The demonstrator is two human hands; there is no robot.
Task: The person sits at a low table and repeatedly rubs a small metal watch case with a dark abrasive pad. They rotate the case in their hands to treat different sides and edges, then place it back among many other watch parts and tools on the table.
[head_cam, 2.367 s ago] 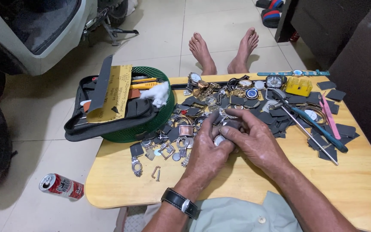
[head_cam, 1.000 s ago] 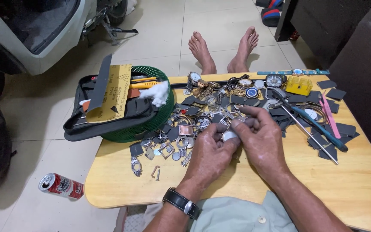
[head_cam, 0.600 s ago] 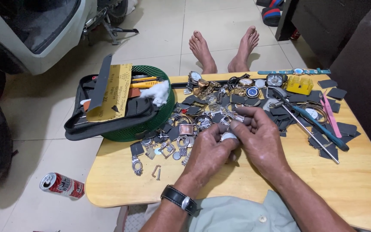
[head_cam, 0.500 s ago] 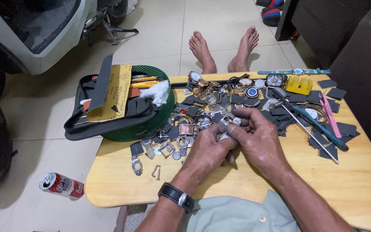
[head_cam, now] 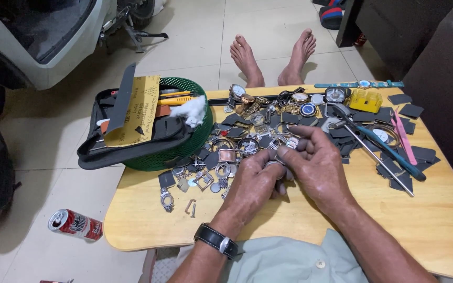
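- A small metal watch part [head_cam: 278,163] sits pinched between both hands, just above the wooden table [head_cam: 446,230], its long axis too hidden to tell.
- The left hand [head_cam: 252,181] curls closed on it; the right hand [head_cam: 315,162] grips with thumb and forefinger, other fingers loosely spread.
- Both hands are equally near.
- Beyond lie one green basket [head_cam: 197,139], one blue-handled tool [head_cam: 389,152], and one drink can [head_cam: 74,224] on the floor.

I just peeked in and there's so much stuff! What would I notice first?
First, two hands, the left hand and right hand, pinching a small metal piece mid-table. Behind them sprawls a heap of watch parts, with a green basket at the table's left edge.
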